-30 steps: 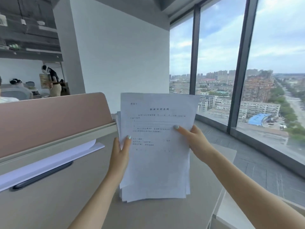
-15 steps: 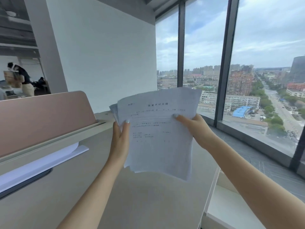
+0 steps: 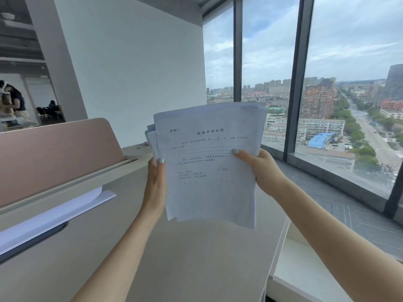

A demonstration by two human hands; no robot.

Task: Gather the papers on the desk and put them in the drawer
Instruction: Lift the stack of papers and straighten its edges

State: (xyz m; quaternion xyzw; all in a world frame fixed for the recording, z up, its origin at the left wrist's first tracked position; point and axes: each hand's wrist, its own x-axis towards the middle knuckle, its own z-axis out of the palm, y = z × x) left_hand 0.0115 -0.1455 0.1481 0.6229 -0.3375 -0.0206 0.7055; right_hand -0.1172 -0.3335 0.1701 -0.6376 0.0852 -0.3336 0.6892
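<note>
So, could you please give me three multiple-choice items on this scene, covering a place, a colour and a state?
1. Where is the paper stack?
A. flat on the desk
B. held up above the desk
C. in a drawer

2. What colour is the panel at left?
A. pink
B. green
C. black

3. How is the stack held?
A. by the left hand alone
B. by the right hand alone
C. by both hands

Answers: 1 B, its bottom edge hangs clear of the desktop; 2 A, a dusty pink; 3 C, one hand grips each side edge.
</note>
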